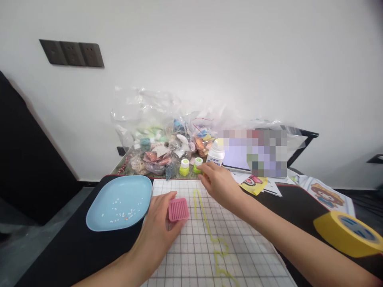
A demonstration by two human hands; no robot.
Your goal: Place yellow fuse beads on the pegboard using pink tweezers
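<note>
My left hand (pixel 158 223) has its thumb and fingers around the edges of a small pink square tray with ridges (pixel 178 209), over the white gridded sheet (pixel 185 243). Farther back, my right hand (pixel 217 181) reaches to a small jar (pixel 197 165) with a white lid and yellow-green contents, its fingertips closed at the jar's right side. A matching small jar (pixel 184 168) stands just left of that one. On the gridded sheet runs a thin yellow-green outline (pixel 206 221), partly straight and partly wavy.
A light blue plate (pixel 119 183) with small white beads lies left. Behind are clear plastic bags (pixel 155 151) of craft bits, a white bottle (pixel 216 154) and a tablet (pixel 236 155). Printed papers (pixel 254 184) and a yellow tape roll (pixel 332 235) lie right.
</note>
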